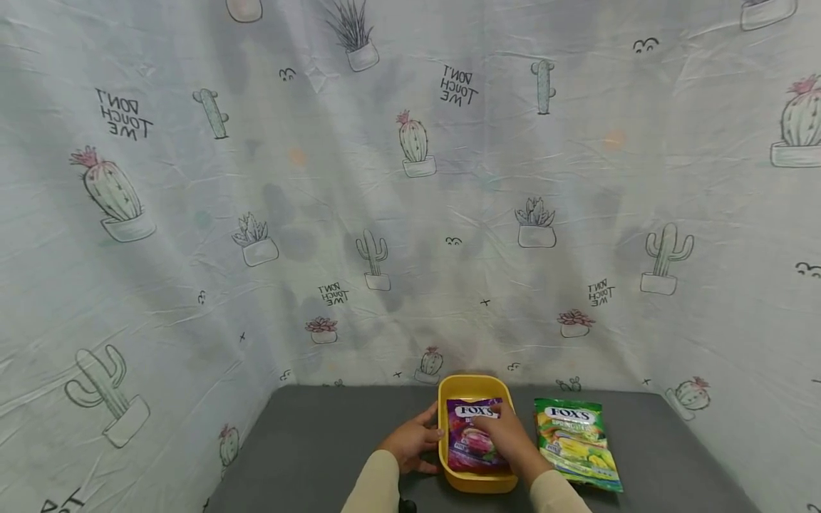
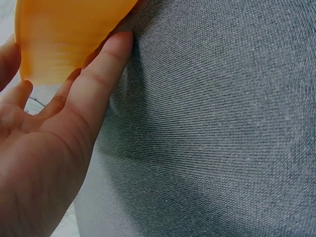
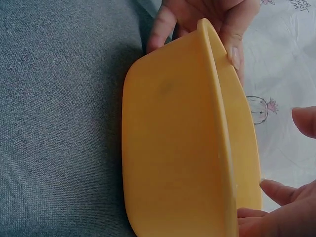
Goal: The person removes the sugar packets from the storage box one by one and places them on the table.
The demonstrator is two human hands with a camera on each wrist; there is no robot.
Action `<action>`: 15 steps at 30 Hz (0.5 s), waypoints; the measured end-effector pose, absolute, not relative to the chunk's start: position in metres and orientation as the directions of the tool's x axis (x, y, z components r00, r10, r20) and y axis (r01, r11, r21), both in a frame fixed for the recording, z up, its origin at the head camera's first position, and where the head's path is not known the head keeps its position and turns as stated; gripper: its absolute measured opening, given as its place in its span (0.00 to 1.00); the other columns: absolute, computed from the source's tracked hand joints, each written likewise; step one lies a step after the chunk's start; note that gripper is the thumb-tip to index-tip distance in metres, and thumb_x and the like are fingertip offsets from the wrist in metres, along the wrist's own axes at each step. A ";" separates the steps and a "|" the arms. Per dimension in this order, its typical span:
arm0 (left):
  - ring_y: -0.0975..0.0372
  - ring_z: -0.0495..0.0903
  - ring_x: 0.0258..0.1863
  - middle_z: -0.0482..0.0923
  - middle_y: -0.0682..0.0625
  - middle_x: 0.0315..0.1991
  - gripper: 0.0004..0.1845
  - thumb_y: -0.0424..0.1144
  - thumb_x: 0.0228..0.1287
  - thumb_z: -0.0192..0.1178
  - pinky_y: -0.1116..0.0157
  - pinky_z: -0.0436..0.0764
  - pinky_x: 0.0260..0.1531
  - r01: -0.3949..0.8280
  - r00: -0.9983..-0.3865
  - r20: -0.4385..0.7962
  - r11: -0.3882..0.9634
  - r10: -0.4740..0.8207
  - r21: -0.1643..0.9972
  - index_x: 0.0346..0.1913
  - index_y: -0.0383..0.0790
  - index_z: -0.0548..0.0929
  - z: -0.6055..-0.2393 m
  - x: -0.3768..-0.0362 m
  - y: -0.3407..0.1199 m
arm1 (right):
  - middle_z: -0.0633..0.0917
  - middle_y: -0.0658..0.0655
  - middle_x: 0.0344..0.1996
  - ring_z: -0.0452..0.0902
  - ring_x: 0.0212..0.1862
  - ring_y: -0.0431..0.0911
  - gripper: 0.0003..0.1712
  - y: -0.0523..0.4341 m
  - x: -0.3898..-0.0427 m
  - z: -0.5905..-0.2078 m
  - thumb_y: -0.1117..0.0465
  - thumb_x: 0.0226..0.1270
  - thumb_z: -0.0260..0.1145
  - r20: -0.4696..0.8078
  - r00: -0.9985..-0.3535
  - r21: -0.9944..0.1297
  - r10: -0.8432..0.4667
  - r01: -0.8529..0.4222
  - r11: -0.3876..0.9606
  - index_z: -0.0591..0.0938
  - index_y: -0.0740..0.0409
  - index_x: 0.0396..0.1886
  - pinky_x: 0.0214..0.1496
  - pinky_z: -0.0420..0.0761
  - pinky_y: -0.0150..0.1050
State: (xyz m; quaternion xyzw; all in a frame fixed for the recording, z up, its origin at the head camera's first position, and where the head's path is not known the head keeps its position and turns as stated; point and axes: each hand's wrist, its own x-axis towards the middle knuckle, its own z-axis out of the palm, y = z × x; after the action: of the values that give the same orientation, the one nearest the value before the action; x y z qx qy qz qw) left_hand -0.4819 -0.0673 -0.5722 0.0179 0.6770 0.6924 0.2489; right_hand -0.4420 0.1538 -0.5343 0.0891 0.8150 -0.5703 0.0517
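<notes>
A yellow plastic tub with rounded corners stands on the grey table. Inside it lies a purple Fox's candy packet, printed side up. My left hand holds the tub at its left side, thumb at the rim and fingers along the outer wall; in the left wrist view these fingers reach low along the tub's wall. Over the packet's right part is my right hand, its fingers loosely spread and reaching inside the rim. The packet is hidden in the right wrist view, behind the tub's wall.
To the right of the tub, a green and yellow Fox's packet lies flat on the table. A pale cloth printed with cacti hangs behind and at both sides. A small black object shows at the bottom edge.
</notes>
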 end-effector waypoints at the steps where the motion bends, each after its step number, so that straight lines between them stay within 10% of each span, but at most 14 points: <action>1: 0.36 0.75 0.68 0.74 0.32 0.71 0.39 0.35 0.84 0.60 0.29 0.82 0.48 -0.318 -0.875 -0.310 0.041 0.371 0.947 0.89 0.48 0.56 -0.572 -0.482 -0.067 | 0.74 0.78 0.63 0.75 0.60 0.68 0.46 0.154 -0.443 -0.535 0.49 0.75 0.71 -0.190 -0.978 -0.921 0.086 0.208 0.330 0.64 0.78 0.75 0.67 0.74 0.69; 15: 0.40 0.77 0.65 0.73 0.35 0.71 0.39 0.34 0.83 0.60 0.30 0.83 0.48 -0.316 -0.877 -0.304 0.029 0.373 0.948 0.89 0.48 0.57 -0.575 -0.482 -0.067 | 0.72 0.80 0.66 0.72 0.63 0.70 0.49 0.149 -0.446 -0.544 0.48 0.73 0.73 -0.200 -0.975 -0.922 0.098 0.221 0.318 0.62 0.79 0.75 0.70 0.69 0.72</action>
State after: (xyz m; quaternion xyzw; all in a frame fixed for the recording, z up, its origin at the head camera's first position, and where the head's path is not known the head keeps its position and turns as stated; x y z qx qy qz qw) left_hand -0.4816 -0.0669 -0.5754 0.0211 0.6733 0.6964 0.2473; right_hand -0.4458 0.1495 -0.5439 0.0984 0.8101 -0.5755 0.0534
